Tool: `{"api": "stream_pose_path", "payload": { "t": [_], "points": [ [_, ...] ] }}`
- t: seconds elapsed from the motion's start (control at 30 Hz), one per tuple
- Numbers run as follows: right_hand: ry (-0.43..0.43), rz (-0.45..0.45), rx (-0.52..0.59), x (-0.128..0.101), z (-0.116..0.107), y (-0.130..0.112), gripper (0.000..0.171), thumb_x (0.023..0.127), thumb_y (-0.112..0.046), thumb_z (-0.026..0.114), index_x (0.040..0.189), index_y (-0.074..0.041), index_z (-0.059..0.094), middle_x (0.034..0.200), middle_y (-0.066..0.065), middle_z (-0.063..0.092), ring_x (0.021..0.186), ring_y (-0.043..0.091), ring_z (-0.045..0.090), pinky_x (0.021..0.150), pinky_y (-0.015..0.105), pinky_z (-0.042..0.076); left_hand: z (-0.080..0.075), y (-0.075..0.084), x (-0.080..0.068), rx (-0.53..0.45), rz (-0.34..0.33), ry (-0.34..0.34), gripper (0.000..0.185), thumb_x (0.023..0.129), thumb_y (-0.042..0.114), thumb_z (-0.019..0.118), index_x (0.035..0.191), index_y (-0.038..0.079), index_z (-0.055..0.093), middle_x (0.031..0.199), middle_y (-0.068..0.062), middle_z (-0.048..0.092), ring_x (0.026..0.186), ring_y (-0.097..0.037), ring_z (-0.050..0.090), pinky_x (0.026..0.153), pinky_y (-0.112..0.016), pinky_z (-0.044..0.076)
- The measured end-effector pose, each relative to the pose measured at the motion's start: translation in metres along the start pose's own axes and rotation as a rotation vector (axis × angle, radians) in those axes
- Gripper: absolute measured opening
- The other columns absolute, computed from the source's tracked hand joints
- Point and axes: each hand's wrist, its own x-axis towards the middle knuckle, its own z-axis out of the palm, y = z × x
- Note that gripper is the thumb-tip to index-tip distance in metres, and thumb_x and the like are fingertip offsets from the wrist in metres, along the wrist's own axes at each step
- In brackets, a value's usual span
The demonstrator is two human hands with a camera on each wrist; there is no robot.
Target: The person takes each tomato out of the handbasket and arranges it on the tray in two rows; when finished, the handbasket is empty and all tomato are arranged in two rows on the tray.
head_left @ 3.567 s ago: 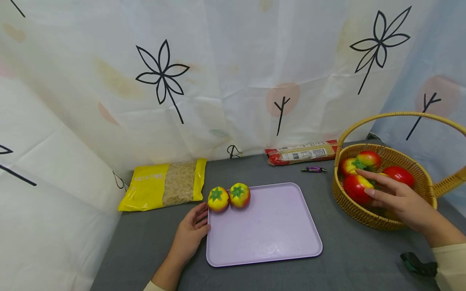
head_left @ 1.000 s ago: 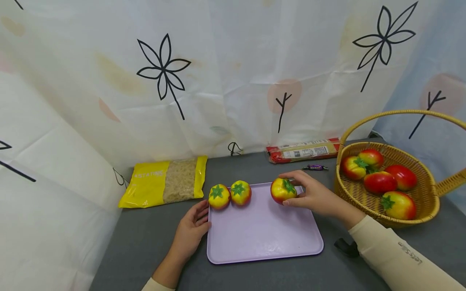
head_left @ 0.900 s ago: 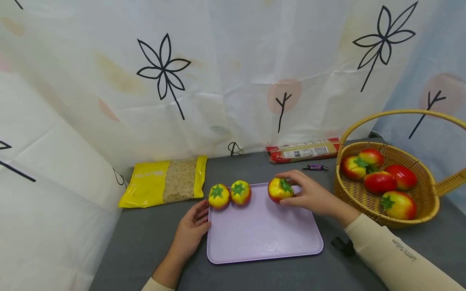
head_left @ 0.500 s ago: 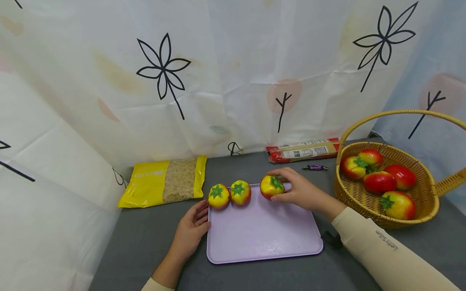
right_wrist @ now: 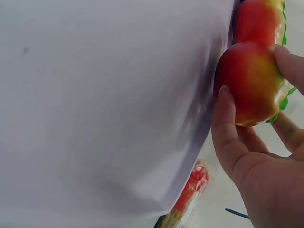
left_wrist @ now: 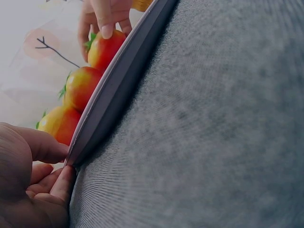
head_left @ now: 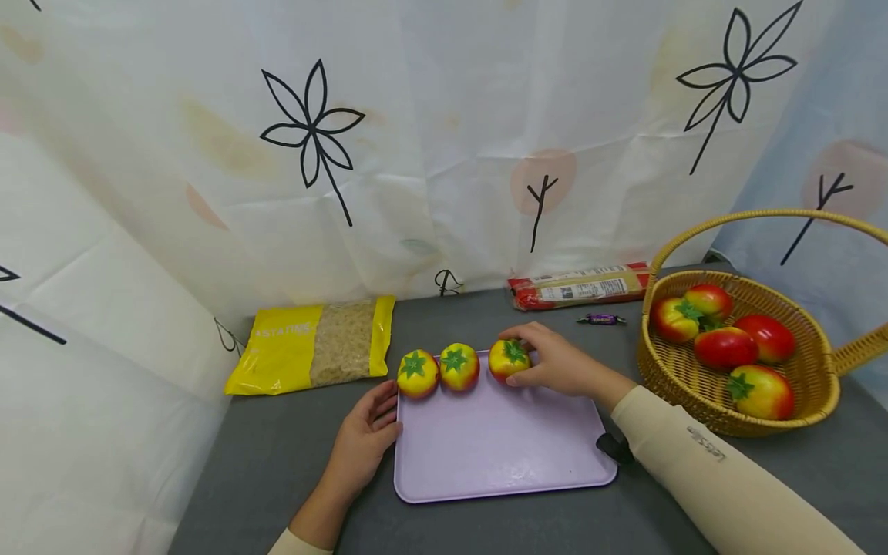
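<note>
The right hand (head_left: pixel 555 367) reached forward and to the left, its arm in a cream sleeve stretched across from the lower right, thumb and curled fingers (right_wrist: pixel 226 124) closed round what it held. The left hand (head_left: pixel 361 442) lay low and palm down, forearm coming up from the bottom edge, its fingers (left_wrist: pixel 42 145) lightly bent and pinching at their tips

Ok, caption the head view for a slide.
Right hand sets third tomato on tray; left hand holds the tray's edge.
</note>
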Motion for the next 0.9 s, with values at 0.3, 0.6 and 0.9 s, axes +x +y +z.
{"api": "stream_pose_path", "payload": {
  "t": [0.3,0.6,0.9],
  "points": [
    [0.006,0.008,-0.009,0.0058,0.0036,-0.0024,0.067,0.094,-0.023,0.089,0.152,-0.005,0.059,0.141,0.016,0.055,0.125,0.037,0.056,0.112,0.062,0.048,0.0005,-0.0002,0.0,0.001,0.009,-0.003,0.067,0.097,-0.012,0.069,0.16,-0.004,0.046,0.158,-0.022,0.052,0.141,-0.037,0.056,0.111,-0.038,0.049],
    [0.005,0.002,-0.012,0.0099,0.0076,-0.0038,0.067,0.094,-0.024,0.089,0.151,-0.007,0.06,0.142,0.016,0.055,0.124,0.036,0.056,0.111,0.061,0.047,0.0001,0.0009,-0.0009,-0.004,0.003,-0.005,0.067,0.097,-0.012,0.069,0.16,-0.003,0.046,0.159,-0.022,0.051,0.141,-0.037,0.056,0.111,-0.038,0.049],
    [0.003,-0.005,-0.004,0.0107,0.0101,-0.0068,0.067,0.095,-0.024,0.088,0.152,-0.005,0.059,0.144,0.017,0.055,0.125,0.037,0.055,0.109,0.06,0.049,0.0004,0.0011,-0.001,0.001,0.001,-0.004,0.067,0.097,-0.012,0.069,0.16,-0.003,0.046,0.159,-0.022,0.051,0.141,-0.037,0.055,0.111,-0.038,0.049]
  ]
}}
